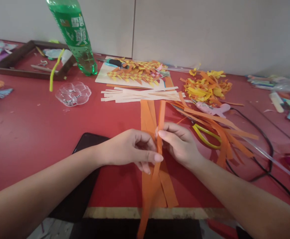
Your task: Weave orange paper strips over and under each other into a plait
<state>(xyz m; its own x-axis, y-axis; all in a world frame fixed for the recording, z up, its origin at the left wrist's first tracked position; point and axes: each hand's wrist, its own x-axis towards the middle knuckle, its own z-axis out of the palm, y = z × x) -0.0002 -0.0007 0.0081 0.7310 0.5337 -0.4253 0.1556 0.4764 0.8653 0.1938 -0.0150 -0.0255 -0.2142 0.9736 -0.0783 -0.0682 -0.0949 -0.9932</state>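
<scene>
My left hand and my right hand meet over the red table, both pinching one long orange paper strip that runs from the table's middle down past the front edge. More orange strips lie flat under the hands. A fan of loose orange strips spreads to the right of my right hand.
Cream paper strips, a woven orange-yellow mat on white card, a scrap pile, a pink glue gun with black cable, yellow-handled scissors, a green bottle, a clear plastic dish, a wooden frame, a black phone.
</scene>
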